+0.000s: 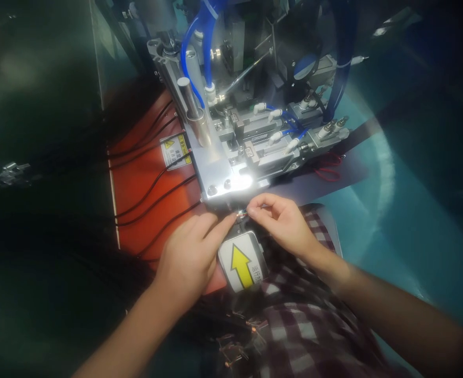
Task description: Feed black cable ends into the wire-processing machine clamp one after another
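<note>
In the head view, 2 bare hands are sitting close together, and 1 small shiny part [240, 213] is showing between their fingertips, just under the front edge of 1 big silver machine [251, 131]. The right hand [281, 218] is pinching the part with thumb and pointing finger. The left hand [192, 252] is pointing 1 finger at it; I can't tell if it is gripping. Fingers are hiding some of the part. 1 white sign [226, 254] with 1 yellow arrow [241, 268] is sitting below. 1 round post [194, 113] and 4 white plugs [275, 137] are sticking out of the machine. At least 5 black wires [153, 187] are crossing the red base [137, 178].
</note>
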A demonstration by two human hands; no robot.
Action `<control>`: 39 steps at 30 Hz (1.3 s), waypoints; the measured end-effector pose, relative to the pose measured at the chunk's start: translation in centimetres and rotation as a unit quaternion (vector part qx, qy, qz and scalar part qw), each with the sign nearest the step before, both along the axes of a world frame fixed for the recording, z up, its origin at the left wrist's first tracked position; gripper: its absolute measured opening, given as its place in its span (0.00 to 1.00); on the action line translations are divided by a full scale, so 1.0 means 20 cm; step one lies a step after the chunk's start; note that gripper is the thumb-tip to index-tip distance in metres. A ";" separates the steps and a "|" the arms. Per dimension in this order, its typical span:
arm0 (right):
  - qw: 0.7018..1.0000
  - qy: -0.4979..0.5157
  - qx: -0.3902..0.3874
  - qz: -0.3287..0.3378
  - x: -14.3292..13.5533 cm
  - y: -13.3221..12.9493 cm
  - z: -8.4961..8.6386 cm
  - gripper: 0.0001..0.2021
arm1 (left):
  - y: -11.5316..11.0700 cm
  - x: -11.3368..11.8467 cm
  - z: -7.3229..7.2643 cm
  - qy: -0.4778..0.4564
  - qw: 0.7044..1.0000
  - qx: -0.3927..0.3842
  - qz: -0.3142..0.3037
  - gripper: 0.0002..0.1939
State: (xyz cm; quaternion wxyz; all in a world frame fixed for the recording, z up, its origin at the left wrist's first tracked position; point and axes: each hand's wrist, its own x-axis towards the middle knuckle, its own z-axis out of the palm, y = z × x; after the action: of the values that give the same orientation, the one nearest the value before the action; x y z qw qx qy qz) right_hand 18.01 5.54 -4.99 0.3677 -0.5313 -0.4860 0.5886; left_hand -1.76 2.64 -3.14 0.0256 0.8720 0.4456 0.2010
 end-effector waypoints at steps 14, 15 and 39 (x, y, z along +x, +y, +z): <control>0.961 -0.136 0.238 0.028 0.01 -0.01 -0.01 0.02 | 0.00 0.00 0.00 0.002 1.000 -0.011 0.003 0.17; 0.962 -0.138 0.235 0.026 0.00 -0.01 -0.01 0.03 | 0.00 0.00 -0.01 0.001 1.000 -0.010 0.003 0.17; 0.999 -0.039 -0.009 0.000 -0.03 -0.01 0.05 0.07 | 0.00 0.00 0.00 0.001 1.000 -0.012 0.004 0.17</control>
State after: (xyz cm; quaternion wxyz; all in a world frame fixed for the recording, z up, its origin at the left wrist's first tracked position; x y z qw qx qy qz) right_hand 17.35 5.32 -3.95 0.3438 -0.5571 -0.4944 0.5718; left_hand -1.70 2.58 -3.08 0.0346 0.8702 0.4513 0.1946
